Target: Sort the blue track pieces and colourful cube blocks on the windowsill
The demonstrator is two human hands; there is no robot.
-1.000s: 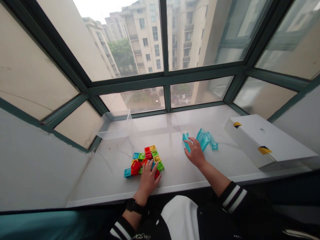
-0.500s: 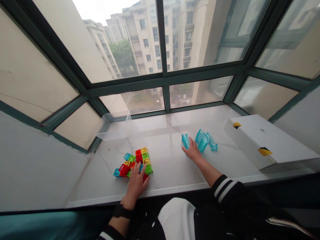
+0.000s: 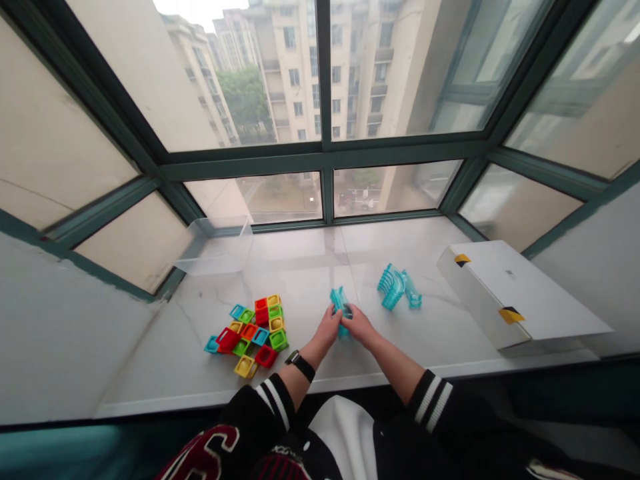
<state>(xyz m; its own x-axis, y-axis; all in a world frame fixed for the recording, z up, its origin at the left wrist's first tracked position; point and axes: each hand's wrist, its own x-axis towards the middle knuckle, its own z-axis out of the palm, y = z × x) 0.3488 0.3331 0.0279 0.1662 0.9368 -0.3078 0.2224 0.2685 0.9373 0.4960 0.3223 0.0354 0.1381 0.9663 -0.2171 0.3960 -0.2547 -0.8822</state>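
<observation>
Both hands meet in front of me around a translucent blue plastic track piece (image 3: 338,298). My left hand (image 3: 328,328) grips its left side, and my right hand (image 3: 359,327) grips its right side; the fingers partly cover it. To the right lie more blue track pieces: a curved ribbed one (image 3: 391,287) and a narrower one (image 3: 413,291) beside it. Left of my hands, a cluster of red, yellow, green and blue square blocks (image 3: 249,332) rests on the white marble-patterned sill (image 3: 320,363).
A clear plastic bin (image 3: 215,257) stands at the back left by the window. On the right sits a large white box (image 3: 530,287) with yellow-and-black tape tabs. Green window frames (image 3: 325,157) bound the sill at the back; its front edge is close to my body.
My left hand has left the colored blocks and moved right to the blue track piece. My right hand has brought that piece left, away from the other blue pieces.
</observation>
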